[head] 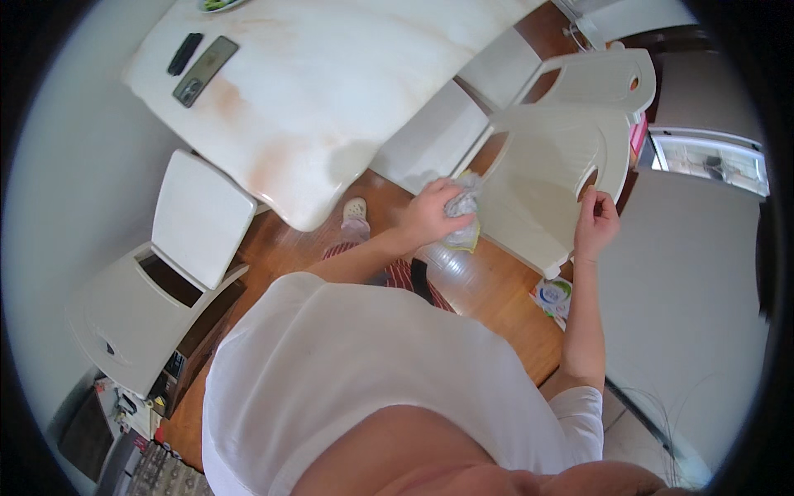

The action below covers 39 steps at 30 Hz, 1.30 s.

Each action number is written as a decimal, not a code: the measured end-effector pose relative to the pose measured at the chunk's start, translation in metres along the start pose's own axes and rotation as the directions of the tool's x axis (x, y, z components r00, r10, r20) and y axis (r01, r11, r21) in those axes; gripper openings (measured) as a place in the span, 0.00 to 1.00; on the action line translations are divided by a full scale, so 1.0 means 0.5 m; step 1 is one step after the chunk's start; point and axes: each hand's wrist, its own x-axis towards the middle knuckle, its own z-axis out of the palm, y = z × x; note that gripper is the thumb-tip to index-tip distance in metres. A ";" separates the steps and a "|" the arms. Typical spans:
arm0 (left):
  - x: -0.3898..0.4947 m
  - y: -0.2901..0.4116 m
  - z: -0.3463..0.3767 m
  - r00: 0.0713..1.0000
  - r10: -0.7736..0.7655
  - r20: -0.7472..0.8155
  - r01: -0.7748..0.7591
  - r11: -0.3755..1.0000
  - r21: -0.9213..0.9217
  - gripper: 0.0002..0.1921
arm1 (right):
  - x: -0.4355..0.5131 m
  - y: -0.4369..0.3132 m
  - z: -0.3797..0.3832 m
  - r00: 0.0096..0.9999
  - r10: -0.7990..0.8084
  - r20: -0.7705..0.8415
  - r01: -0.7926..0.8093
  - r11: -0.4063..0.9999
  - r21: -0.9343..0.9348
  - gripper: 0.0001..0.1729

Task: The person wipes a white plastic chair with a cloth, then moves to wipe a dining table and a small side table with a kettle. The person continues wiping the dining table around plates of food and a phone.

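Observation:
A crumpled grey cloth with a yellow edge (462, 214) is bunched in my left hand (437, 212), against the side of a white plastic chair's backrest (533, 180). My right hand (597, 224) is at the outer part of that same backrest, with curled fingers beside its oval handle hole. Whether those fingers grip the rim cannot be told. The chair's white seat (434, 136) lies beyond the backrest, partly under the table edge.
A marble-patterned table (322, 80) holds a phone (206, 71), a black object (185, 54) and part of a plate (220, 5). Another white chair (205, 217) stands at left, a further one (595, 84) at upper right. A grey cabinet or appliance (682, 260) borders the right side.

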 end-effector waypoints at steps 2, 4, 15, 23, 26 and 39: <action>0.024 0.067 -0.065 0.988 0.123 -0.096 -0.095 0.962 0.256 0.26 | 0.009 0.010 -0.002 0.999 -0.054 0.001 0.054 0.996 -0.068 0.15; 0.053 0.085 -0.149 0.983 0.110 -0.146 -0.018 0.853 0.521 0.28 | 0.012 0.027 0.005 0.998 -0.059 -0.013 0.058 0.996 -0.069 0.16; -0.437 -0.069 -0.353 0.864 -0.165 -0.476 0.471 0.598 0.648 0.29 | 0.034 0.032 0.004 0.984 -0.165 0.061 0.174 0.961 -0.217 0.20; -0.876 -0.146 -0.330 0.506 -0.487 -0.712 0.771 0.625 0.121 0.26 | 0.062 0.072 0.005 0.944 -0.246 0.221 0.309 0.893 -0.327 0.22; -0.911 -0.102 -0.359 0.422 -0.529 -0.736 0.770 0.638 -0.017 0.26 | 0.087 0.095 -0.006 0.949 -0.211 0.234 0.243 0.963 -0.116 0.22; -1.079 0.189 -1.027 -0.040 0.040 -0.998 0.373 0.928 0.022 0.24 | -0.469 -0.282 0.343 0.800 -0.141 0.583 -0.172 0.877 0.449 0.08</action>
